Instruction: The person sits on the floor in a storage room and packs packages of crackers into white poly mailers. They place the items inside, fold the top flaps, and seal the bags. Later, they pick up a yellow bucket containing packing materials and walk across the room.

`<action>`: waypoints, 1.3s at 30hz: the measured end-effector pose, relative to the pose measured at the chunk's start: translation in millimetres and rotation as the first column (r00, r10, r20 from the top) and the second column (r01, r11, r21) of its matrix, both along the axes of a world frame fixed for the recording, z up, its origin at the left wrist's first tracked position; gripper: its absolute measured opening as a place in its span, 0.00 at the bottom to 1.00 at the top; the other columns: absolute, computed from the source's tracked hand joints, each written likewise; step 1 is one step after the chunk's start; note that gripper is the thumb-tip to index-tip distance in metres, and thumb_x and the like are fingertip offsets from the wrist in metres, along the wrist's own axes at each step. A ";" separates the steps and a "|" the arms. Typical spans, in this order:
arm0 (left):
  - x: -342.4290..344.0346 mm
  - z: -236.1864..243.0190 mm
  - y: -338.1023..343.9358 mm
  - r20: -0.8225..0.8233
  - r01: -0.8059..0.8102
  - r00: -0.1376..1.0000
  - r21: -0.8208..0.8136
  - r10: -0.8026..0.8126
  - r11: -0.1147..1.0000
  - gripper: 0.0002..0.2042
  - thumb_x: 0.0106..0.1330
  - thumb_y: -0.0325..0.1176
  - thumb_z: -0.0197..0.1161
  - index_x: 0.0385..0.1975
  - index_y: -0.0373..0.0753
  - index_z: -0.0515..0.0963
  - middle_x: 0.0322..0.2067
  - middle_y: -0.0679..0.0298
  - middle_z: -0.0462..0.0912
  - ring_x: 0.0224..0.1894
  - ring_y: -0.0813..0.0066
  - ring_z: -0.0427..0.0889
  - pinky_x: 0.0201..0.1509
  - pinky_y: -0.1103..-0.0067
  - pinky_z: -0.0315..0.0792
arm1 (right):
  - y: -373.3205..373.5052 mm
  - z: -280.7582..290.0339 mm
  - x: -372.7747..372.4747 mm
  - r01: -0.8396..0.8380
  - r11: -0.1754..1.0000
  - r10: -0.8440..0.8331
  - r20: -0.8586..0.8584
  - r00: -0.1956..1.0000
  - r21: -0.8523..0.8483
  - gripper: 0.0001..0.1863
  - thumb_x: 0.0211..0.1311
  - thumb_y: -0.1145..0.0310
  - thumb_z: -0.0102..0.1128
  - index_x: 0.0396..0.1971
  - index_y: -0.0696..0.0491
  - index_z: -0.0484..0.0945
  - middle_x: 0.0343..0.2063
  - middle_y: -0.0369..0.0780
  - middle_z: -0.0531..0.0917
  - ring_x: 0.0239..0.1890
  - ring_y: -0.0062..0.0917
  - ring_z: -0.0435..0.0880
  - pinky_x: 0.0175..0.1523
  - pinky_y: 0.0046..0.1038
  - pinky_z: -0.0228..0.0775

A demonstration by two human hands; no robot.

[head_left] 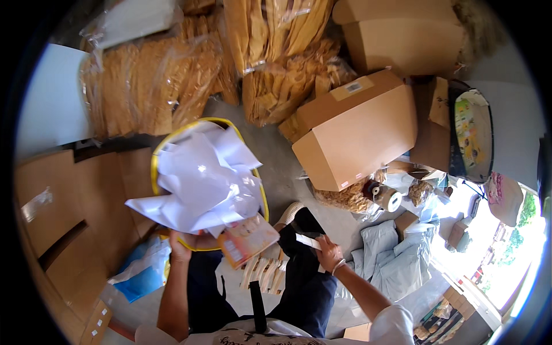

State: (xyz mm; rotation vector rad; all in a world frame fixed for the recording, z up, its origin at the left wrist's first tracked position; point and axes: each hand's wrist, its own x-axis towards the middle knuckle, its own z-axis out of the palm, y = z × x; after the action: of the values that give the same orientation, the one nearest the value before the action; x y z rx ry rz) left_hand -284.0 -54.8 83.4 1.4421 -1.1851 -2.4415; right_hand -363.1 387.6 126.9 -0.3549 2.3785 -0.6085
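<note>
Between my legs and the piled bags stands a yellow-rimmed bin (pixel 265 202), heaped with crumpled white paper sheets (pixel 210 172). My left hand (pixel 179 248) is closed at its near left rim, fingers partly hidden by the edge. An orange and cream printed card or packet (pixel 248 238) lies at the bin's near right edge, over my knee area. My right hand (pixel 329 254) is closed around a white flat strip (pixel 308 241) above my right thigh; its kind cannot be made out. A white band circles that wrist.
An open cardboard box (pixel 362 126) stands right of the bin. Plastic-wrapped brown bundles (pixel 152 80) lie behind it. Tall cartons (pixel 75 201) line the left, with a blue and white bag (pixel 144 267) beside them. Grey plastic bags (pixel 397 253) lie at right.
</note>
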 end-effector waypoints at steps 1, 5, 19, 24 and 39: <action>1.8 11.8 6.1 0.028 -0.023 0.999 0.060 0.022 0.998 0.26 0.59 0.45 0.53 0.54 0.36 0.66 0.51 0.62 0.72 0.55 0.68 0.69 0.59 0.72 0.62 | -4.3 4.5 8.1 0.043 0.998 -0.044 0.021 0.999 0.053 0.14 0.51 0.73 0.58 0.40 0.52 0.71 0.35 0.42 0.75 0.34 0.41 0.79 0.35 0.40 0.73; 15.1 64.8 13.8 0.121 0.096 0.987 0.051 -0.102 0.994 0.20 0.51 0.31 0.55 0.48 0.39 0.68 0.41 0.68 0.73 0.44 0.75 0.72 0.50 0.78 0.65 | -28.4 29.0 56.7 0.401 0.904 -0.403 -0.015 0.915 0.149 0.12 0.54 0.72 0.54 0.40 0.55 0.70 0.37 0.46 0.75 0.36 0.47 0.77 0.40 0.44 0.71; -49.4 280.6 -26.0 0.147 0.734 0.679 -0.133 -0.719 0.666 0.31 0.48 0.30 0.52 0.58 0.35 0.62 0.48 0.60 0.71 0.49 0.72 0.70 0.55 0.78 0.63 | -67.5 257.0 83.2 0.828 0.473 -0.867 -0.329 0.375 -0.302 0.07 0.60 0.71 0.53 0.27 0.59 0.71 0.18 0.45 0.75 0.20 0.38 0.75 0.26 0.34 0.65; -70.2 346.6 -15.4 0.136 0.832 0.531 -0.272 -0.836 0.484 0.34 0.46 0.29 0.52 0.61 0.33 0.59 0.50 0.59 0.68 0.51 0.72 0.67 0.57 0.79 0.60 | -128.3 332.3 43.5 0.642 0.624 -0.780 -0.403 0.478 -0.446 0.10 0.51 0.79 0.55 0.35 0.63 0.71 0.36 0.52 0.74 0.39 0.47 0.75 0.43 0.37 0.68; -88.9 407.0 92.5 -0.083 0.905 0.421 -0.035 -0.903 0.425 0.16 0.51 0.29 0.53 0.41 0.33 0.73 0.35 0.61 0.79 0.39 0.71 0.79 0.46 0.77 0.71 | -167.0 301.0 78.5 0.761 0.451 -0.891 -0.292 0.348 -0.467 0.20 0.62 0.65 0.48 0.53 0.56 0.65 0.65 0.46 0.53 0.68 0.44 0.48 0.62 0.58 0.45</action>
State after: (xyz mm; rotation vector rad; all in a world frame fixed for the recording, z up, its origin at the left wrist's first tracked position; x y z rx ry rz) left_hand -372.8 37.7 490.4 0.6535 -2.4193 -3.0253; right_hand -284.6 220.6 427.9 0.8467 2.9002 -1.4586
